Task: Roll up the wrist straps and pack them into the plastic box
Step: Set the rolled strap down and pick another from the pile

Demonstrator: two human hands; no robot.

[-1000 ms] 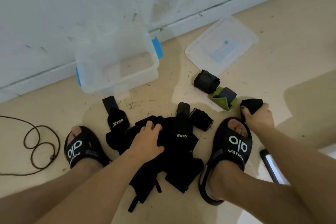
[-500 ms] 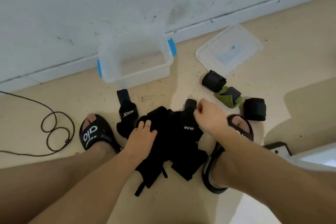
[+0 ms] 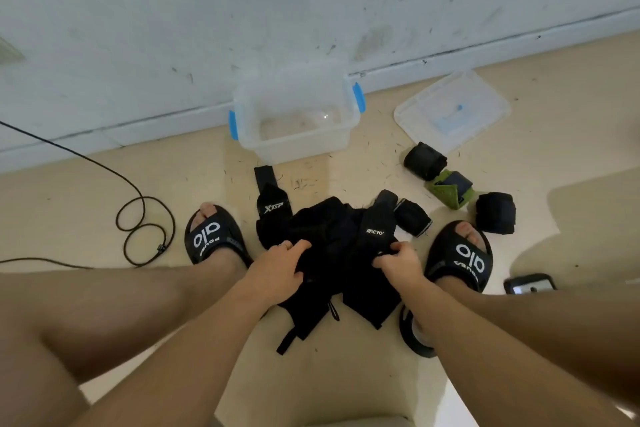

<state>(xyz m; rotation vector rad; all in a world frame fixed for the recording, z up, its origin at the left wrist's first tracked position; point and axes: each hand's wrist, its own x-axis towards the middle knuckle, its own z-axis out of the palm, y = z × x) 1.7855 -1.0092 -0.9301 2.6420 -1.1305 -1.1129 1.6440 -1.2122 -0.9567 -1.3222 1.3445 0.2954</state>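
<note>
**Head view: both hands on the strap pile, box holds no straps**

Plastic box (image 3: pixel 298 128), clear with blue latches, stands on the floor (image 3: pixel 104 204) against the wall (image 3: pixel 242 10). Its lid is off and nothing lies inside. The lid (image 3: pixel 452 111) rests flat on the floor to the right of the box, apart from it.

Pile of black wrist straps (image 3: pixel 332 253), unrolled, lies between the two slippered feet, just in front of the box. One strap marked XTEP (image 3: pixel 272 206) sticks out of the pile towards the box.

Left hand (image 3: pixel 277 270) rests on the left part of the pile, fingers curled into the fabric and holding it. Right hand (image 3: pixel 398 262) grips the strap marked MCYO (image 3: pixel 375 236) at its lower part, fingers curled round it.

Rolled straps on the floor to the right, outside the box: a black roll (image 3: pixel 424 161) touching the lid's near edge, a green one (image 3: pixel 450 191) just beside it, another black roll (image 3: pixel 495 211) by the right slipper (image 3: pixel 460 256). A smaller black roll (image 3: pixel 412 217) lies at the pile's right edge.

Black cable (image 3: pixel 138 218) loops on the floor at left.
</note>
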